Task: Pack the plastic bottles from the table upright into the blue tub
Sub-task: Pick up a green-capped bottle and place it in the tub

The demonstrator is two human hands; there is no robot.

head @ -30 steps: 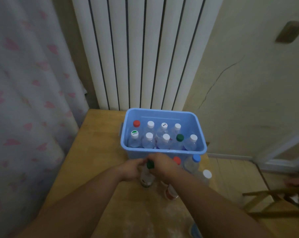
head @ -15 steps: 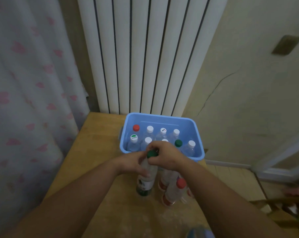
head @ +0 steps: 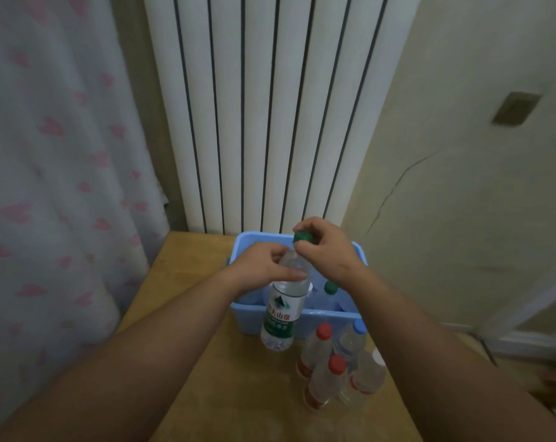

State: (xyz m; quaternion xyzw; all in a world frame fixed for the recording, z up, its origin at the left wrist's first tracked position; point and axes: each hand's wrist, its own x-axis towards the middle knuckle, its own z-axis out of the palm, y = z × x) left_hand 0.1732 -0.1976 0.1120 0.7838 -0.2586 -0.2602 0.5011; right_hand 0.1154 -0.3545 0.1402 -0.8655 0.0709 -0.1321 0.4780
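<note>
So the left hand (head: pixel 264 266) is wrapped around the shoulder of a clear plastic bottle with a green label (head: pixel 281 311), held up over the near wall of the blue plastic tub (head: pixel 321 317). The right hand (head: pixel 326 250) pinches its green screw cap (head: pixel 303 237). A few more clear red-capped bottles (head: pixel 326 378) stand on the wooden table (head: pixel 187 266), near right.

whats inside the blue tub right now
Inside the blue tub only one green-capped bottle shows clearly, standing upright. The left hand, right hand and the lifted bottle cover the rest.
</note>
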